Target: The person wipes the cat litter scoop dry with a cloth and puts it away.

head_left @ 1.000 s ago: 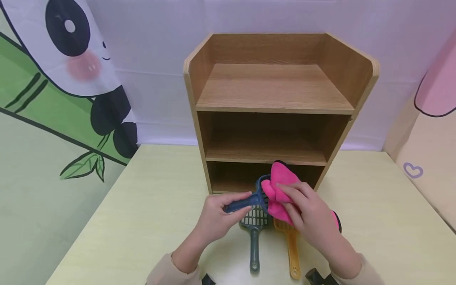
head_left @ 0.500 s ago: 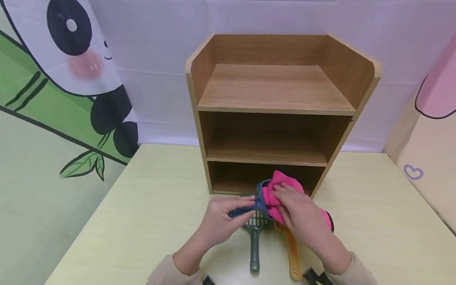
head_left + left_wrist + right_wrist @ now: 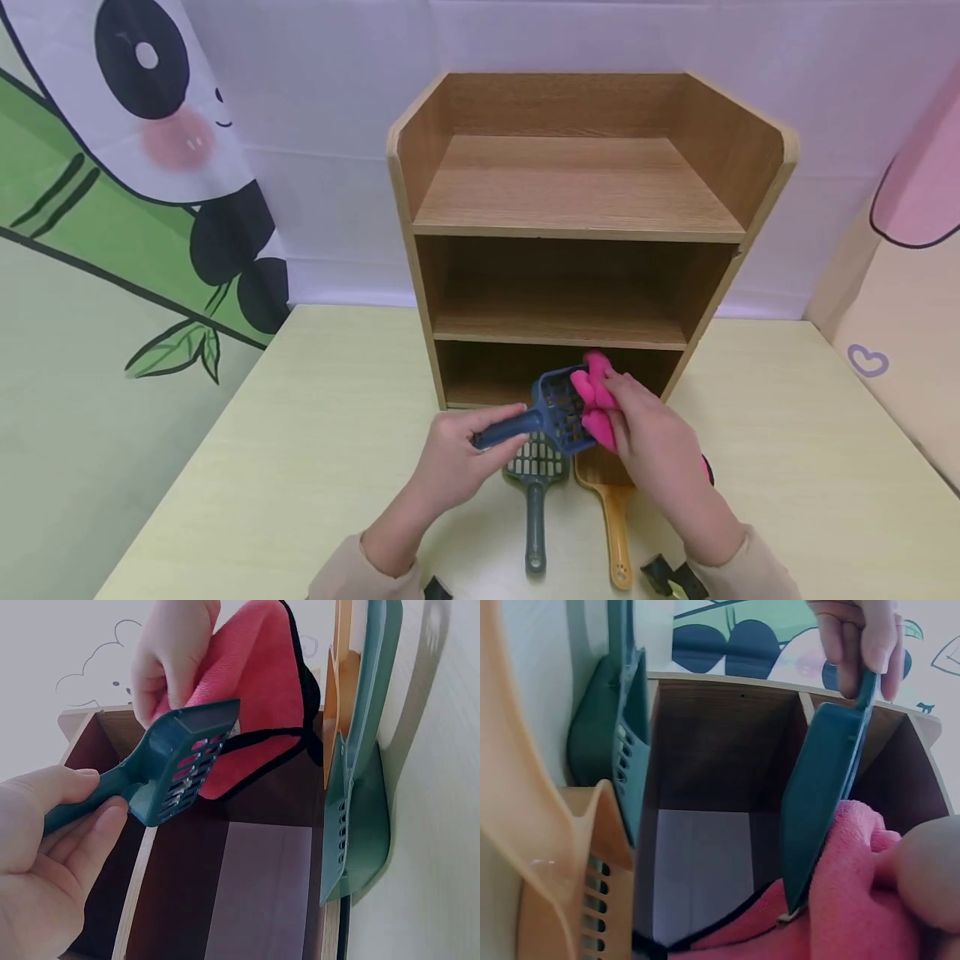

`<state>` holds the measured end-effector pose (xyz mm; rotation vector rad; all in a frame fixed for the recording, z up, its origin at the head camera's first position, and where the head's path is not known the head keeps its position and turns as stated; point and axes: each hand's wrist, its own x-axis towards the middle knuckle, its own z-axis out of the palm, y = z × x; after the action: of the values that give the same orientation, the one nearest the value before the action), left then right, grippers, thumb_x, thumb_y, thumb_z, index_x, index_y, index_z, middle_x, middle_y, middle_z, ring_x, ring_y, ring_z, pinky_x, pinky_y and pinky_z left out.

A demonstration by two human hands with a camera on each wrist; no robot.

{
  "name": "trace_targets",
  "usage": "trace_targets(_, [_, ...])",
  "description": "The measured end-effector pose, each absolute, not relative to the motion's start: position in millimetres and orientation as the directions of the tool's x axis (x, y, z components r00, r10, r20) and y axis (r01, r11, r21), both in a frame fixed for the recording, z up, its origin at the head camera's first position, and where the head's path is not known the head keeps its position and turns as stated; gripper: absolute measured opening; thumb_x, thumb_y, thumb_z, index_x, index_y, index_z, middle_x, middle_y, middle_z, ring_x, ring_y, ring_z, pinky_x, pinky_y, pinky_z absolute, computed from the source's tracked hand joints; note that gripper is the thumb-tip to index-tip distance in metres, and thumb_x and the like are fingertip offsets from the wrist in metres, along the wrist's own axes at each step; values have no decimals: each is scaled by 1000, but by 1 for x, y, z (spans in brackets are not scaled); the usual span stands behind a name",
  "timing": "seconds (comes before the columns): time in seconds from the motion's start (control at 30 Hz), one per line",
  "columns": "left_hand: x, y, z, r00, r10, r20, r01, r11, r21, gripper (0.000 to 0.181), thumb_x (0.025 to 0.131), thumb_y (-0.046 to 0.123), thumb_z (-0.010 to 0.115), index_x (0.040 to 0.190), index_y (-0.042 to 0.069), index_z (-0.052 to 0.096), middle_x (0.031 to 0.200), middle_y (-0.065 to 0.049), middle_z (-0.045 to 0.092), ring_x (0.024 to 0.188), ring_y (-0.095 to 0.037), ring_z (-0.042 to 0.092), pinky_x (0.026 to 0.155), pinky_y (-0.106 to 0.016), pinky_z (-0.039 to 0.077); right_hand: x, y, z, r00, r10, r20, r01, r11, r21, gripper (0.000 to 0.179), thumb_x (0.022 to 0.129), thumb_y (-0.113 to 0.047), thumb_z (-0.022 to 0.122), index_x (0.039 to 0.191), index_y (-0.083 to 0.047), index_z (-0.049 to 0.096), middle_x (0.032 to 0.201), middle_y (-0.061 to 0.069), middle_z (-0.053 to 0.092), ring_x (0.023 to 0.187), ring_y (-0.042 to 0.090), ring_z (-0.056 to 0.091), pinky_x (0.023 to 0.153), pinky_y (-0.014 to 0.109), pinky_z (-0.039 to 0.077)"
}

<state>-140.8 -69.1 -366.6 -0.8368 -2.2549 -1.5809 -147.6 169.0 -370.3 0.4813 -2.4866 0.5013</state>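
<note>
Pinching blue scoop (image 3: 537,419) by handle (image 3: 506,428): left hand (image 3: 461,458); right hand (image 3: 663,454) pinching bunched pink cloth (image 3: 598,396) against scoop's slotted head (image 3: 157,761). Scoop held up before shelf (image 3: 577,183), over green scoop (image 3: 536,500). Probably light, stiff, slightly slick: handle safest hold. Cloth likely soft, floppy; best gripped bunched.

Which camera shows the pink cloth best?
The left wrist view: the pink cloth hangs spread out there, black edging showing. In the head view, the right hand hides much of it; the right wrist view shows it close up but cut off.
</note>
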Motion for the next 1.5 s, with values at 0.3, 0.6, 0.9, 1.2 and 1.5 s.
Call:
trace_targets(0.3, [-142,-67,-370,-845,313,433,510,232,828,31,80,8,74,110,0,69,102,-16,71,76,-15,70,59,-23,56,-137,162,-363,-704,-249,665,-558,774,-301,49,73,-1,77,119,-3,61,120,12,66,109,31,63,85,45,52])
trace_targets(0.6, [-140,-63,-371,-744,343,573,640,119,759,25,81,2,72,105,-5,70,106,-17,70,94,-24,70,76,-25,56,-136,157,-369,-697,-377,610,-608,762,-223,49,72,-5,80,119,-8,64,120,8,66,116,28,60,91,47,49])
trace_targets(0.9, [-140,-63,-373,-723,332,606,664,89,743,20,78,-3,73,98,-6,71,106,-20,69,96,-26,69,76,-26,56,-145,164,-367,-734,-384,560,-552,818,-162,44,77,-15,78,118,-6,65,118,12,67,116,31,59,91,44,51])
trace_targets(1.2, [-142,-69,-368,-764,304,569,612,63,788,26,78,-2,73,103,-8,69,103,-21,69,85,-23,72,63,-26,57,-149,173,-361,-694,-308,651,-524,836,-164,43,75,-9,77,115,-1,63,113,16,68,111,32,62,88,46,51])
trace_targets(1.5, [-141,-73,-364,-855,354,379,448,138,883,29,80,7,74,108,-2,70,97,-19,72,61,-5,59,47,-18,45,-139,179,-340,-592,-140,794,-558,781,-278,38,87,-13,67,123,-4,60,119,15,65,106,34,63,94,24,47])
